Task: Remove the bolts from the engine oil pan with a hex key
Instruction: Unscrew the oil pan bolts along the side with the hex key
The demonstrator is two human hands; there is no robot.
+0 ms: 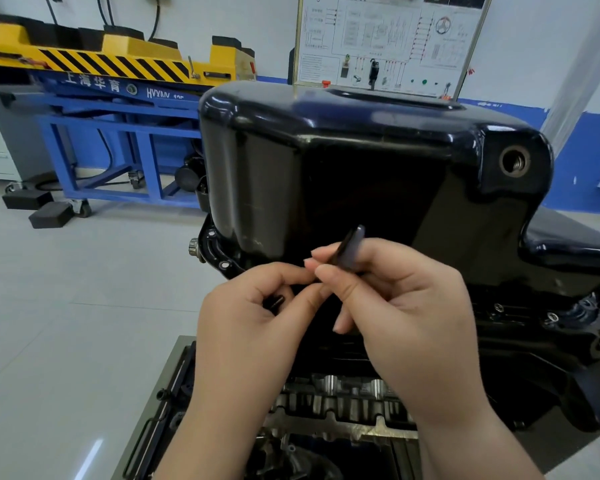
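Observation:
The black oil pan (361,161) sits on top of the upturned engine (343,407), its open drain hole (515,161) at the upper right. In front of its near wall my right hand (406,306) pinches a dark hex key (350,245), whose end sticks up above the fingers. My left hand (253,320) is curled beside it and holds a small black bolt (274,302) in its fingers. The fingertips of both hands meet. On the pan's flange at the left, empty bolt holes (224,264) show.
A silver knurled stud (194,245) juts out at the engine's left. A blue and yellow lift stand (118,98) and black blocks (49,214) stand on the floor at the back left. A wiring diagram board (388,39) stands behind the pan.

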